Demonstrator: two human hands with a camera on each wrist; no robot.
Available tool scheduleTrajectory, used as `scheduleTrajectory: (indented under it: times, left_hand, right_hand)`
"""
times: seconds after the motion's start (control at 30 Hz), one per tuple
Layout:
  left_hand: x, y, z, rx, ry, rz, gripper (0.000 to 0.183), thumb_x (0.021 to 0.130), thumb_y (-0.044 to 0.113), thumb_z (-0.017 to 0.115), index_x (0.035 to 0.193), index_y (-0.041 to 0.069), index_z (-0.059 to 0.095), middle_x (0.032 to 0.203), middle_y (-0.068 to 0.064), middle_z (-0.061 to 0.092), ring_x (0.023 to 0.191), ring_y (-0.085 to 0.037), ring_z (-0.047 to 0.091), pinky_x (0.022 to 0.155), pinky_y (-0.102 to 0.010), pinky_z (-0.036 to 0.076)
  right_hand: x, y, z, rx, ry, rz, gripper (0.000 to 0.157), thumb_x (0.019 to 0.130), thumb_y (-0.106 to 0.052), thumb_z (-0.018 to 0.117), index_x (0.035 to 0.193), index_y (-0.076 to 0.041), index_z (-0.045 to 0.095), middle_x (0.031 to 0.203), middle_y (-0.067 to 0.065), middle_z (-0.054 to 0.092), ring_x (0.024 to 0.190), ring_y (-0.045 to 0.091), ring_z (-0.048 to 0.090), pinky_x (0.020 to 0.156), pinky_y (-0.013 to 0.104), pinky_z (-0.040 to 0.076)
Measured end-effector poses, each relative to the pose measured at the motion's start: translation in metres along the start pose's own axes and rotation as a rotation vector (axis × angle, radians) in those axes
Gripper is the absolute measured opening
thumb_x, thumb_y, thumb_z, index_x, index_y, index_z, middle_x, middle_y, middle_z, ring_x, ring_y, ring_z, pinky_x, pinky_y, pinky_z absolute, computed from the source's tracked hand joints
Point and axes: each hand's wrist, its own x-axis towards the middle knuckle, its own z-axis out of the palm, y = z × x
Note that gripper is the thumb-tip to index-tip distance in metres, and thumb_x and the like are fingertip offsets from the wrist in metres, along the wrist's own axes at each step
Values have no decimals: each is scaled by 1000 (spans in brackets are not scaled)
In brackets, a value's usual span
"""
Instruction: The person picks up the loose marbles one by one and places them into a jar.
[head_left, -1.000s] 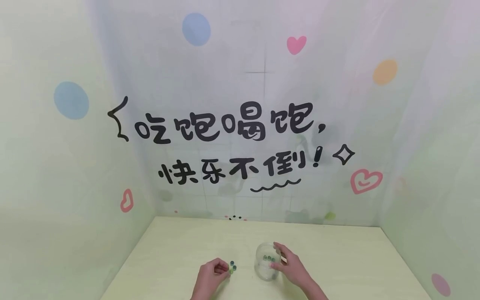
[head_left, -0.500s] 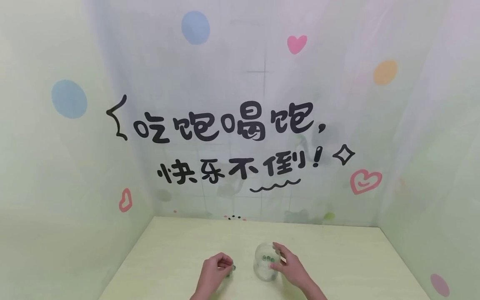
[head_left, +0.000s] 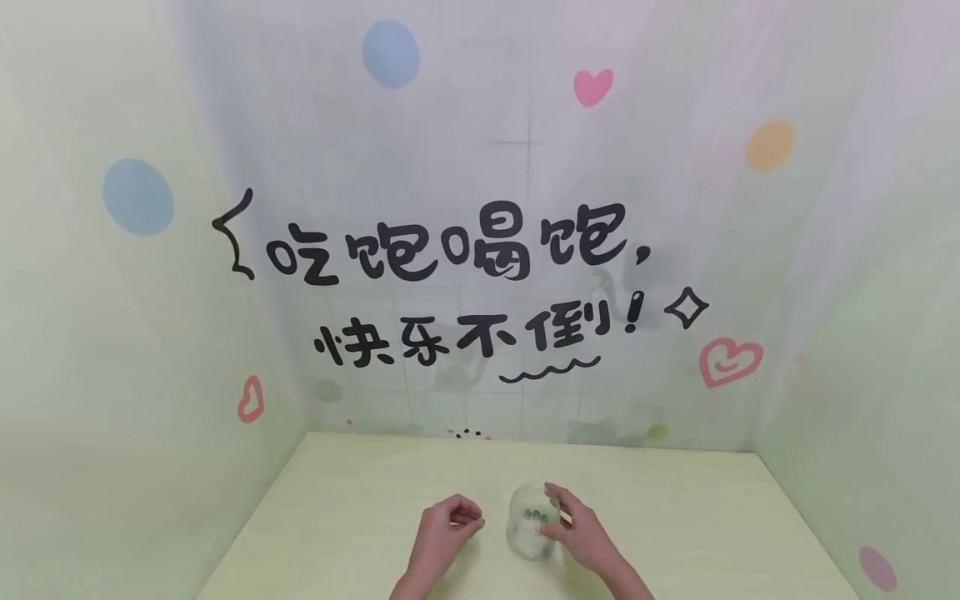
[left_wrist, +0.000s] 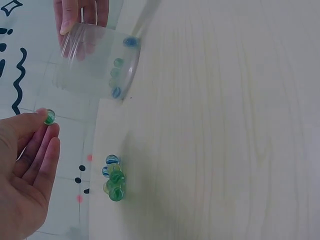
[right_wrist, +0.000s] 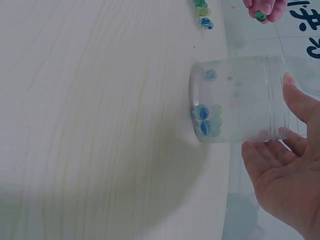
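Note:
Between thumb and fingertips, my left hand [head_left: 446,535] pinches a green glass marble [left_wrist: 49,117], raised above the table just left of the jar. A clear plastic jar [right_wrist: 245,102] stands upright on the table, and my right hand [head_left: 588,533] grips it near the rim, thumb on one side and fingers on the other. Several blue and green marbles [right_wrist: 202,112] lie at the bottom of the jar. On the table a small cluster of blue and green marbles [left_wrist: 116,186] shows in the left wrist view; in the head view my left hand hides it.
The pale wooden table [head_left: 360,475] is enclosed at the back and both sides by printed fabric walls [head_left: 480,167]. Black lettering and coloured hearts and dots mark the back wall.
My left hand has picked up a marble from the cluster, then risen and moved right toward the jar. The right hand and the jar stay nearly where they were.

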Motion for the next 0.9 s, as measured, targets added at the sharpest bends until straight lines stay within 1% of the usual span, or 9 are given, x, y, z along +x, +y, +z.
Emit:
scheduleTrajectory:
  times: [0.17,0.43,0.6,0.73,0.9]
  left_hand:
    - [3,3,1,-10,4,3,9,85,7,76,91,7,70,87,-1,72,76,-4,64,67,-14,56]
    - [7,8,5,-51,17,33,8,86,8,75,91,7,70,87,-1,73,76,-1,65,69,-16,58]
    - [10,14,9,-52,21,20,9,85,8,76,92,9,70,88,-1,73,78,-2,65,70,-13,56]
    - [11,18,12,-61,15,7,11,85,8,76,93,7,70,89,-1,73,79,-3,65,71,-14,56]
    - [13,25,16,-79,13,43,11,85,9,77,93,6,70,89,-3,73,79,-4,66,71,-14,57]
  right_hand:
    - [1,-1,1,-5,1,6,69,90,-16,73,146,6,38,149,34,40,136,56,38,107,60,44]
    - [0,-6,0,-7,7,22,70,89,-16,73,146,6,39,149,33,41,136,56,39,107,61,44]
    - [0,-7,-2,-13,14,3,70,90,-17,73,146,7,39,148,34,41,135,56,40,107,60,44]
    - [0,-5,-1,-13,11,10,70,90,-18,73,146,7,39,148,35,41,135,56,40,106,61,44]
    - [0,-4,-1,-9,15,19,70,89,-18,74,146,6,39,148,34,42,135,56,40,106,61,45]
